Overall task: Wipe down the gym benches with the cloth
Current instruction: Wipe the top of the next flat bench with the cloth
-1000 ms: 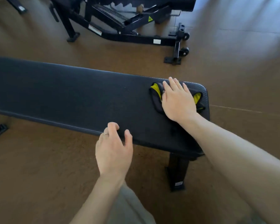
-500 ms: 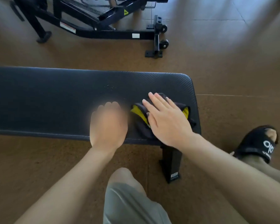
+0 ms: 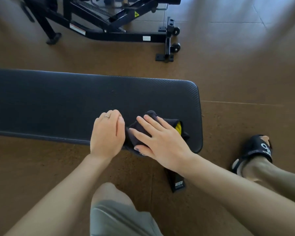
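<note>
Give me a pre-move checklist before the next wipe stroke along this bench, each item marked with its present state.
1. Cloth lies on the bench pad: ok, though its near edge hangs over the pad's front edge.
2. Right hand lies flat on the cloth, fingers straight: ok.
3. Left hand clear of a leftward stroke: not ok, it rests on the pad right beside the cloth.
4. Pad to the left free of objects: ok in the part that shows.
5. Cloth spread flat: not ok, it is bunched, a yellow fold showing.
6. Cloth damp or dry: cannot tell.
</note>
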The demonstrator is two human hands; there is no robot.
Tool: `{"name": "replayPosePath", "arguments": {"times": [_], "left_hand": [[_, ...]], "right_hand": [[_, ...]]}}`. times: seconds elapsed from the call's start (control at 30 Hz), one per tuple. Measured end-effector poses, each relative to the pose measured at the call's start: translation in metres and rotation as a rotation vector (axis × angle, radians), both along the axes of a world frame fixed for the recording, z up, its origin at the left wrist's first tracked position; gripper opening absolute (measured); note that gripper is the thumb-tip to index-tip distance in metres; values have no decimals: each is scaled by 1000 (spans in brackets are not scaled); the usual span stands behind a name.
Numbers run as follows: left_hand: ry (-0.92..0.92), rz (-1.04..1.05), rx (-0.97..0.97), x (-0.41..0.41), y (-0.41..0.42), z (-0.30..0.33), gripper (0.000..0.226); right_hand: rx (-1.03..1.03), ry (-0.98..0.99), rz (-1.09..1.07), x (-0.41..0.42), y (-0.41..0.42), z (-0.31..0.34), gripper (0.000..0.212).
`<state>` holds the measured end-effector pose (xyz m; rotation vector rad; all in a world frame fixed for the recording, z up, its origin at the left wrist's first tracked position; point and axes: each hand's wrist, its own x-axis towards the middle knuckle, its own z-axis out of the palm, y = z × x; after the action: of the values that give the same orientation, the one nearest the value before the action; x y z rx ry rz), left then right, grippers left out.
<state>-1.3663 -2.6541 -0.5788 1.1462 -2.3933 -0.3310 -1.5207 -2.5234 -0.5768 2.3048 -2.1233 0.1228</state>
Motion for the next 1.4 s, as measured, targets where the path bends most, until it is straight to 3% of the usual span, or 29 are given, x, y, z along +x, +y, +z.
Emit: {"name": "replayPosePath", "arguments": {"times": [0.17,0.3,0.6,0.73,0.93,1.07,1.17,1.27,1.4], "left_hand": [[22,12,20,1,0,1,30],[-22,3,8,1,3,2,35],[180,86,106,1,-11,3,34],[134,111,90,0,-8,-3,34],[108,147,98,-2,-3,-5,33],[115,156,67,-3,-3,-5,32],[124,129,50,-4,-3,-4,33],[138,107,43,-2,-3,-3,34],[139,92,20,-2,-4,-4,34]], "right_hand": [[-14,114,26,-41,61,1,47],[-66,56,-87,-55,93,-9,46],[12,193,52,25,-19,1,57],[22,107,24,-1,8,4,59],[98,35,-289,-15,56,8,62],[148,110,-171,-17,40,11,65],[182,48,-83,-35,19,16,64],[136,-59,-162,-49,-16,17,61],[113,-68,-424,-46,-65,17,58]]}}
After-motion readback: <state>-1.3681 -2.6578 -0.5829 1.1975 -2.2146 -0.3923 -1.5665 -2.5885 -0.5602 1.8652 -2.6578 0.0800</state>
